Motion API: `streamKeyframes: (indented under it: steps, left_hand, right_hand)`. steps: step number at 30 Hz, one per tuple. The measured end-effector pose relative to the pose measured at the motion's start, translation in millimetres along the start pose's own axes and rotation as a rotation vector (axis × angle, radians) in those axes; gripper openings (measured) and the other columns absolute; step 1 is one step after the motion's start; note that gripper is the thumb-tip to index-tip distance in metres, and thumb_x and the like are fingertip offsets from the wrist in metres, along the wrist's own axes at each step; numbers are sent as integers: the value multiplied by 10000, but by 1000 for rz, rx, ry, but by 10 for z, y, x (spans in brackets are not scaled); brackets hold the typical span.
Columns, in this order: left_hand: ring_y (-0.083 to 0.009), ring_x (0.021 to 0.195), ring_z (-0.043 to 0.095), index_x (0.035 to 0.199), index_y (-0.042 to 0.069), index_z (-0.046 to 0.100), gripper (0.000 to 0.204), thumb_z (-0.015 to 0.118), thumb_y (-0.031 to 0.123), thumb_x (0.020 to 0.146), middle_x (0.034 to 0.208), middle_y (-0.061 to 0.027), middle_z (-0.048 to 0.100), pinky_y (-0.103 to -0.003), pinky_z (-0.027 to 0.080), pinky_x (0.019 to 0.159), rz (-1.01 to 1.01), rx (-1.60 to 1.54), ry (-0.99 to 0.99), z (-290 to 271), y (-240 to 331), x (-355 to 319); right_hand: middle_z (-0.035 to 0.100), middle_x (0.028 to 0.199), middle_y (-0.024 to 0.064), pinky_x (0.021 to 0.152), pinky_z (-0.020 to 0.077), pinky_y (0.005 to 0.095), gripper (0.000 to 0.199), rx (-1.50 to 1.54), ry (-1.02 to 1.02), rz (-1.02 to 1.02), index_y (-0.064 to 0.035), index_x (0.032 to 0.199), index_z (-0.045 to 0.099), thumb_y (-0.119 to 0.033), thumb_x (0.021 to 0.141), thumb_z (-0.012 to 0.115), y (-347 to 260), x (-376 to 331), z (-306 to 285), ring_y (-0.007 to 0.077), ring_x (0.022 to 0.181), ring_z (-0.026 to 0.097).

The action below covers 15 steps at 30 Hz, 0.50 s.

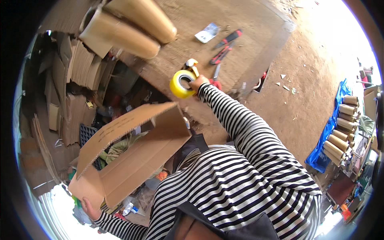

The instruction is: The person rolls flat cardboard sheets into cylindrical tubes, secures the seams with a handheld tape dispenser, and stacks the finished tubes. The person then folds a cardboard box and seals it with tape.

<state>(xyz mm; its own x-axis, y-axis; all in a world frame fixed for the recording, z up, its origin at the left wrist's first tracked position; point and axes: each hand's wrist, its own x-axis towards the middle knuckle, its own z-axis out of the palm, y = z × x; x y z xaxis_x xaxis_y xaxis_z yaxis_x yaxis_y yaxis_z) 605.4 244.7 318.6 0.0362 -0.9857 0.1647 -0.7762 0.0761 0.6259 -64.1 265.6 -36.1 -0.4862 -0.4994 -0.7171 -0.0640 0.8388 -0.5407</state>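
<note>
My right hand [199,82] is closed on a tape dispenser with a roll of yellow packing tape [176,86], above the near edge of the wooden table [256,34]. My left hand [91,209] grips the lower left corner of an open cardboard box [130,120], fingers at its edge. The box is tilted in front of my body, and I see through its open middle. Next to the right hand lies a red-handled tool [216,82], partly hidden by the hand. Beyond it are a red and black cutter [221,55] and a red and black knife-like tool [231,37].
Two large brown cylinders [120,34] lie at the table's far left. A small printed packet [207,33] is near the tools. Stacked flat cardboard [82,66] stands at left. At far right, several brown tubes [340,142] rest on a blue sheet [323,154] on the dirt floor.
</note>
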Motion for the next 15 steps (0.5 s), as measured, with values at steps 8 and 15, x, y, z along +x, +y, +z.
streamKeyframes:
  steps: [8,15]
  left_hand:
    - [-228,986,590,1227,-75,518,496,546,335,949,1144,-161,589,-321,459,866,114,7,-294,508,3041,-482]
    - [-199,995,584,1201,-60,552,458,548,324,952,1140,-143,600,-314,455,867,321,-194,-262,1492,4264,95]
  right_hand:
    - [673,950,185,801,522,351,521,222,-40,-257,-24,1117,597,-294,686,710,1983,-877,-2030,278,888,671]
    - [680,911,148,749,541,367,414,556,480,52,13,1056,604,-203,707,663,4221,-1155,-3292,264,804,674]
